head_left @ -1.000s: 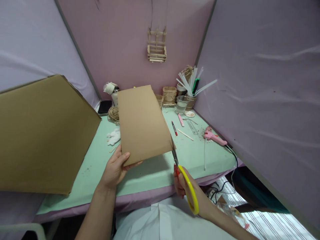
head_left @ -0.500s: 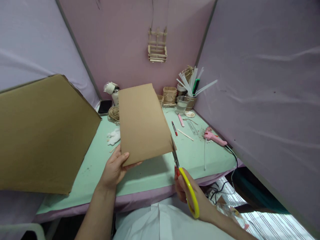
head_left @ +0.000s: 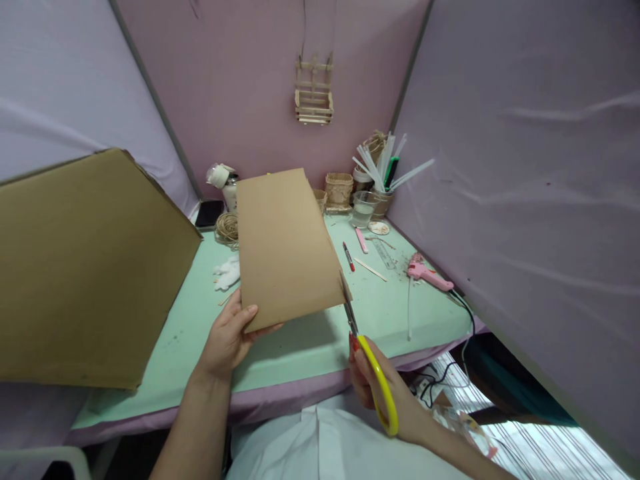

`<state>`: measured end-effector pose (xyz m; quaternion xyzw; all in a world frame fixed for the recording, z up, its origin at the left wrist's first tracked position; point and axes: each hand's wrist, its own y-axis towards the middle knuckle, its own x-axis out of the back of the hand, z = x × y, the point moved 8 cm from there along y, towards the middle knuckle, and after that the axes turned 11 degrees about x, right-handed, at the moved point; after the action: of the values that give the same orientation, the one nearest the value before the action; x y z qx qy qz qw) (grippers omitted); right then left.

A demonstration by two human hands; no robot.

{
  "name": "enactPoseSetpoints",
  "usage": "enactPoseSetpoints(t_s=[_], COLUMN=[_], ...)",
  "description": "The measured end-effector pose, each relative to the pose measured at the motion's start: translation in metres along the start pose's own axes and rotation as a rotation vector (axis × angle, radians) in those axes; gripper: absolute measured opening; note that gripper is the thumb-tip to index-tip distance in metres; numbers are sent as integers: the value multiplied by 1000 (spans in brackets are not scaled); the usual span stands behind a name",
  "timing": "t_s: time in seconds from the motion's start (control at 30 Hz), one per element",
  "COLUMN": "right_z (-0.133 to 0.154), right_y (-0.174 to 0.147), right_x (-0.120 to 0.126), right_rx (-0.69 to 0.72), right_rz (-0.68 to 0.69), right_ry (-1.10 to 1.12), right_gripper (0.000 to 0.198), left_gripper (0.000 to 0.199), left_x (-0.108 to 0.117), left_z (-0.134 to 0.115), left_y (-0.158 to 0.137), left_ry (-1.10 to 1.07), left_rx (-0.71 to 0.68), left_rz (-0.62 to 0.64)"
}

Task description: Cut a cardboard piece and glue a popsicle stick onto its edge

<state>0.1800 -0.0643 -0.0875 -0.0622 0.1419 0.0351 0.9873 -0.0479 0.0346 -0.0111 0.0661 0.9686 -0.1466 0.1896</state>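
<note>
A brown cardboard sheet (head_left: 287,247) is held up tilted over the table. My left hand (head_left: 233,333) grips its lower left corner, thumb on top and fingers underneath. In my right hand (head_left: 373,377) is a pair of scissors (head_left: 384,393) with yellow handles and a bit of red near the fingers. The blades meet the sheet's lower right edge, where a narrow sliver of cardboard stands slightly apart from the rest.
A large cardboard piece (head_left: 85,280) leans at the left. On the green-topped table (head_left: 300,360) are a twine coil (head_left: 227,228), a red-and-black marker (head_left: 349,257), a pink glue gun (head_left: 430,273), a plastic cup of liquid (head_left: 363,212) and a holder with white sticks (head_left: 383,200).
Hardly anything differs. The view has shifted very slightly; both hands, the scissors and the cardboard sheet keep nearly the same position.
</note>
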Motion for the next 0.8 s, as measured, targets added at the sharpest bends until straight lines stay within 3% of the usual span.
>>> enactPoseSetpoints(t_s=[0.1,0.33,0.6,0.8], right_z=[1,16,17,23], right_y=[-1,-2,-1,2], right_x=[0,-10,-13,-15], right_rx=[-41,-72,-75,-24], right_rz=[-34,30,-13,41], right_ry=[26,21,-27,-106], right_gripper=[53,54,60,57], left_gripper=[71,69,65,70], left_x=[1,-1,-3,-3], left_z=[0,-1,-3,0], left_y=[0,1,-1,3], left_ry=[9,15,13,-31], left_rx=[-9,-14,-4,44], left_rz=[-3,5,9,-11])
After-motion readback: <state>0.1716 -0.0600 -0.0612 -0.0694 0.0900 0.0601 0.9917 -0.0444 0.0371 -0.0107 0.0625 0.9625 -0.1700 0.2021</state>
